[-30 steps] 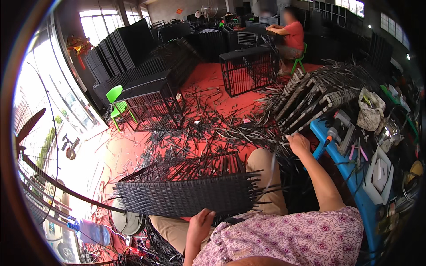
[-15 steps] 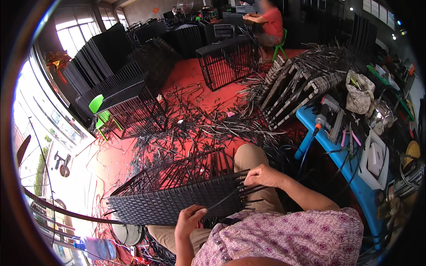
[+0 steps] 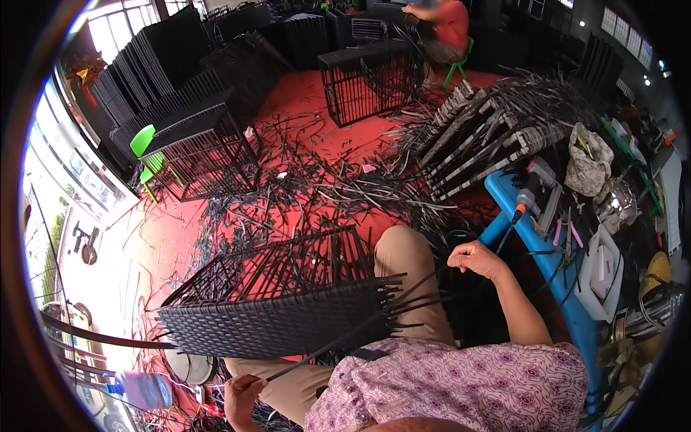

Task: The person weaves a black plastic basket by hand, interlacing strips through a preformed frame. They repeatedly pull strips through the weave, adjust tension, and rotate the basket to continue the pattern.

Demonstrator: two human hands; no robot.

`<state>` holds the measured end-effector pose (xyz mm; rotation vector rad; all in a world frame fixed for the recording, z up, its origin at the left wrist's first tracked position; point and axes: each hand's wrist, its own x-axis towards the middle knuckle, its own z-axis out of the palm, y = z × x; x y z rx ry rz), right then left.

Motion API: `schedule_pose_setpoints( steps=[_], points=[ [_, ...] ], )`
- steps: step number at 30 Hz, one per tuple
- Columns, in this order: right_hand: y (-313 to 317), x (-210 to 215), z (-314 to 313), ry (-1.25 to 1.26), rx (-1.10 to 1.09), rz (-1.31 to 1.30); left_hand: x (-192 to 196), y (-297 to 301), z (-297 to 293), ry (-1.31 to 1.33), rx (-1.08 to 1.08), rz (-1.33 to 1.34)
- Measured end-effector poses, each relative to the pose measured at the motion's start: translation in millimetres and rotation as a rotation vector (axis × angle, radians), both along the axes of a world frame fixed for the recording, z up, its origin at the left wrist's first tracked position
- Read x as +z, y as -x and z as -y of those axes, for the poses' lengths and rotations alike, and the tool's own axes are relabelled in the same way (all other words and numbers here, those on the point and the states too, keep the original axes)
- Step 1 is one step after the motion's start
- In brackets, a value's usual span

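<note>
A black woven panel (image 3: 266, 327) of flat plastic strips on a dark frame rests across my lap, with loose strip ends sticking out at its right edge. My left hand (image 3: 245, 394) is low beside my left thigh, closed on a black strip (image 3: 317, 353) that runs up and right across the front of the panel. My right hand (image 3: 475, 261) is raised off the panel's right edge, beyond my right knee. Its fingers are curled and pinched around a black strip that stretches toward the panel's right edge; its end is hard to make out.
A blue table (image 3: 533, 248) at my right carries pink-handled pliers (image 3: 567, 232), a power tool (image 3: 527, 193) and a white tray (image 3: 601, 270). Strip scraps (image 3: 345, 183) litter the red floor. Black frames (image 3: 371, 83), a green chair (image 3: 147, 162) and a person in red (image 3: 448, 29) are farther off.
My left hand has moved down and left, drawing out a longer length of strip. My right hand has moved right and up, away from the panel's edge. The view has shifted slightly.
</note>
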<state>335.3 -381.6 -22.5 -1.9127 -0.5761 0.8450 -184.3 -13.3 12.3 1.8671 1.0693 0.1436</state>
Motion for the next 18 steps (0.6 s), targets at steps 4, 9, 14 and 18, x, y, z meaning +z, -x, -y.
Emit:
schedule_pose_setpoints(
  steps=[4,9,14,18],
  points=[
    [-13.5,-15.8,25.3,0.057,-0.063,0.041,-9.5,1.7,-16.2,-0.043,-0.033,0.034],
    [-10.6,-39.4,37.5,0.467,-0.143,0.495,-2.8,12.7,-30.3,-0.074,0.085,0.025],
    [11.6,-38.0,6.2,0.54,-0.078,0.998,14.7,-26.8,-20.7,-0.361,-0.116,-0.221],
    [79.3,37.9,-80.7,-0.167,-0.045,0.728,28.1,-112.3,47.2,-0.189,-0.386,0.11]
  ],
)
